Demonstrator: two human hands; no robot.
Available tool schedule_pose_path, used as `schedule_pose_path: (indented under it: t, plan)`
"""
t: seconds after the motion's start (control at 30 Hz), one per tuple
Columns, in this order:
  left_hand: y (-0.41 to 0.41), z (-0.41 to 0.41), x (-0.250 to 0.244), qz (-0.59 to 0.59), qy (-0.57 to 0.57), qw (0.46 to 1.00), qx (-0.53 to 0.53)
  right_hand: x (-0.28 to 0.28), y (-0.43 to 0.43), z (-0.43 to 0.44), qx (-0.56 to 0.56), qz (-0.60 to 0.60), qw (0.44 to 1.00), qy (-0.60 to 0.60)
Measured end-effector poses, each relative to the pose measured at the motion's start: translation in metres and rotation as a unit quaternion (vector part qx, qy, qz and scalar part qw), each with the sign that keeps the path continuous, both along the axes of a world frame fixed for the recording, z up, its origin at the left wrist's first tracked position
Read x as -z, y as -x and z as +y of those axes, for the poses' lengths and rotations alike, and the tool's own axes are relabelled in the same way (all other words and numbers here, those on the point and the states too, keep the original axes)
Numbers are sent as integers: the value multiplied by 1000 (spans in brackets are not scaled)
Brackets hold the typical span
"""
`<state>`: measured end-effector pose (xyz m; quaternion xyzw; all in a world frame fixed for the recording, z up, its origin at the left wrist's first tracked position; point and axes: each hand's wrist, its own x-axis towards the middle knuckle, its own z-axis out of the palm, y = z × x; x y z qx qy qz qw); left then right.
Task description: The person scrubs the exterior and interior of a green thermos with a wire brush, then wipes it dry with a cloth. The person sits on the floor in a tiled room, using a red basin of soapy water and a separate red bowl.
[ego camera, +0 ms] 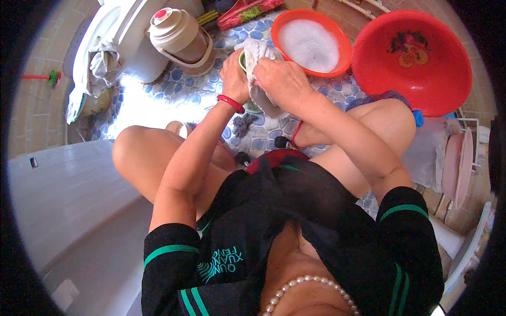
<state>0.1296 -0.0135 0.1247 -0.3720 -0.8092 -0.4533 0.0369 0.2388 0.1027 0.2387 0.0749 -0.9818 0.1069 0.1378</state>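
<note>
My left hand (236,77), with a red bangle at the wrist, grips a green-rimmed container (242,61), whose lower part is mostly hidden. A pale grey cloth (261,94) is draped over the container's right side and hangs down. My right hand (282,79) pinches the cloth between thumb and fingers, close beside my left hand. Just to the upper right stands an orange-red basin (344,47) holding white suds. Below the cloth, a dark clump (244,125) that looks like hair or fibre lies on the pebble-patterned floor (193,94).
A large red basin (415,83) stands at the right. A beige and brown insulated jug (184,41) is at the upper left, near a white appliance or fixture (138,51) with a grey cloth (104,63) on it. A bathtub-like white surface (79,173) fills the lower left.
</note>
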Motion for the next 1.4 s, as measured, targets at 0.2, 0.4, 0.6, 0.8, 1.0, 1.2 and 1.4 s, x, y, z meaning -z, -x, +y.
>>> schedule_pose_path:
  t: [0.2,0.4,0.6,0.8,1.0,1.2,1.4]
  plan:
    - [-3,4,2,-24,-18,999,-9,19,-1,1,-25,27,999,25]
    - [-10,6,-24,-23,5,999,-22,9,-2,58,90,-95,841,525]
    - [-11,4,-22,-32,-19,999,-33,-19,8,86,79,31,705,704]
    - [-12,5,-26,3,14,1000,-28,55,45,29,136,3,910,391]
    - [-13,5,-33,1,47,998,-46,75,22,12,257,169,859,409]
    - [2,12,-68,103,41,994,-23,79,4,19,288,110,634,709]
    - [14,7,-94,79,200,976,31,75,17,17,280,105,598,743]
